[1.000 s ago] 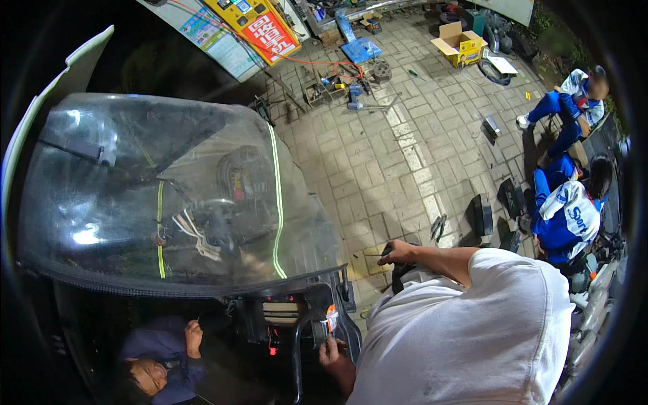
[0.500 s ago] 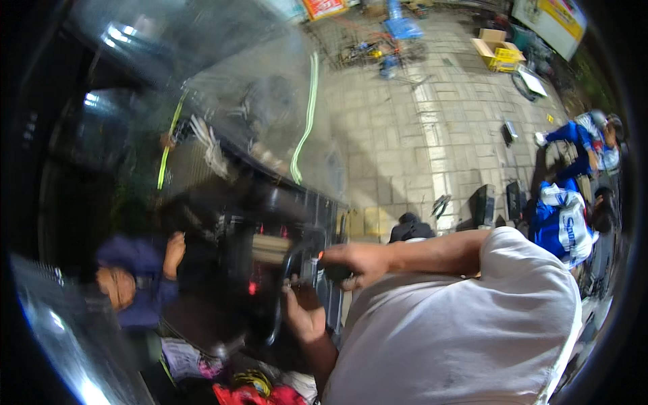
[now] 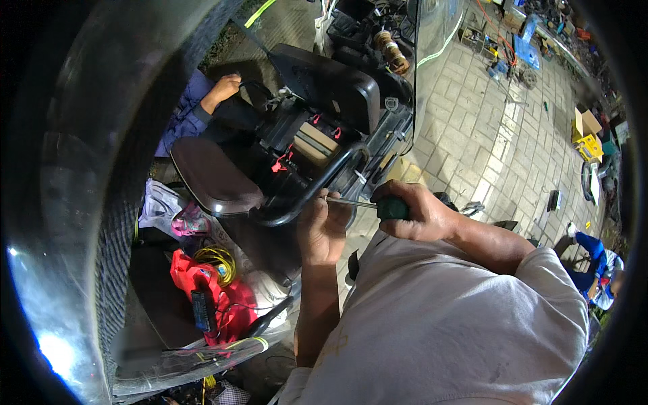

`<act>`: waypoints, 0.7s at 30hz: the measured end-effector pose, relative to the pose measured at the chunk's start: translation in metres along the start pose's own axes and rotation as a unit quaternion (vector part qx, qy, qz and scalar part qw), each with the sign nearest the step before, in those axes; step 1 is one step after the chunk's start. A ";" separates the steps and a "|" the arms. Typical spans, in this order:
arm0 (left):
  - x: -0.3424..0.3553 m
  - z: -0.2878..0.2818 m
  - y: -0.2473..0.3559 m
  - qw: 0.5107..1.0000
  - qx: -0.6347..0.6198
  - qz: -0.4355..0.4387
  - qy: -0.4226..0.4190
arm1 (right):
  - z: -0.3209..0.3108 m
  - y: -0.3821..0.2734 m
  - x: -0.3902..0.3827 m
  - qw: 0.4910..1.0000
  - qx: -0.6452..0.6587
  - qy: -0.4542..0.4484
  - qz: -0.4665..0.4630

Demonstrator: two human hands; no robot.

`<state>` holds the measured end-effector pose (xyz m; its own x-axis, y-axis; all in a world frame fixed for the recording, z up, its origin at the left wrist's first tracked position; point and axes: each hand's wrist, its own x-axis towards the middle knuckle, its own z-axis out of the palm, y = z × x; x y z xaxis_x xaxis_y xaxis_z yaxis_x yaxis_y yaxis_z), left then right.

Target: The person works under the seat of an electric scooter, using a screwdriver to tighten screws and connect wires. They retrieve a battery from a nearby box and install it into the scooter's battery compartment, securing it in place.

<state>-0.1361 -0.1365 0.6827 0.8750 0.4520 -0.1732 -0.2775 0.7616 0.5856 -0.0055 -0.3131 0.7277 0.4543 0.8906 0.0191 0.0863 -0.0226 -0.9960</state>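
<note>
My right hand (image 3: 428,219) is wrapped round the dark green handle of a screwdriver (image 3: 393,208). Its metal shaft points left, toward my left hand (image 3: 322,233). The fingertips of that hand are pinched together at the tip of the shaft; a small thing between them is too small to name. Both hands are in front of my shirt, beside a curved black metal bar (image 3: 307,196) on an open vehicle. Behind the bar, several red-capped leads surround a tan and dark block (image 3: 316,144) in the compartment under the raised black seat (image 3: 334,84).
A brown seat cushion (image 3: 216,175) lies left of the compartment. Another person's hand (image 3: 226,88) reaches in from the far left. Lower left are a red bag (image 3: 196,280) and a yellow cable coil (image 3: 219,260). A yellow box (image 3: 587,138) stands on the paving at right.
My view has turned, and the vehicle compartment now shows clearly. The screwdriver shaft has come into sight, with my left fingertips closed at its tip. The other person's hand has moved in the picture.
</note>
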 end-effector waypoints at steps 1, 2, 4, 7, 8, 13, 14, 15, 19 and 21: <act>-0.002 -0.005 0.003 1.000 0.012 0.006 -0.004 | 0.004 -0.001 0.000 1.000 0.020 -0.003 0.018; -0.004 -0.009 0.007 1.000 0.025 0.010 -0.009 | 0.008 -0.002 0.000 0.999 0.034 -0.003 0.036; -0.006 -0.015 0.014 0.998 0.060 -0.025 -0.016 | 0.010 -0.002 -0.001 0.992 -0.124 -0.028 -0.007; -0.005 -0.018 0.020 0.995 0.070 -0.065 0.005 | 0.013 0.001 0.004 0.958 -0.270 -0.068 -0.071; -0.003 -0.017 0.022 0.995 0.066 -0.068 -0.012 | 0.015 0.003 0.006 0.969 -0.220 -0.082 -0.070; 0.022 -0.015 0.019 0.976 0.173 -0.096 0.086 | 0.030 0.027 0.014 0.996 -0.073 -0.044 -0.030; 0.027 -0.016 0.019 0.979 0.176 -0.102 0.033 | 0.031 0.033 0.012 0.996 -0.080 -0.024 0.015; 0.032 -0.018 0.018 0.973 0.194 -0.115 0.052 | 0.032 0.041 0.012 0.996 -0.084 -0.008 0.017; 0.046 -0.022 0.005 0.961 0.212 -0.167 0.059 | 0.037 0.064 0.012 0.998 -0.042 0.003 0.047; 0.050 -0.023 -0.005 0.959 0.203 -0.179 0.079 | 0.038 0.074 0.020 0.997 -0.029 -0.003 0.070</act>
<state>-0.1008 -0.1068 0.6530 0.8054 0.2849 -0.5199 0.2346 0.6523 0.7208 -0.0238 -0.2797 0.6510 0.4606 0.8794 -0.1208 0.0741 -0.1737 -0.9820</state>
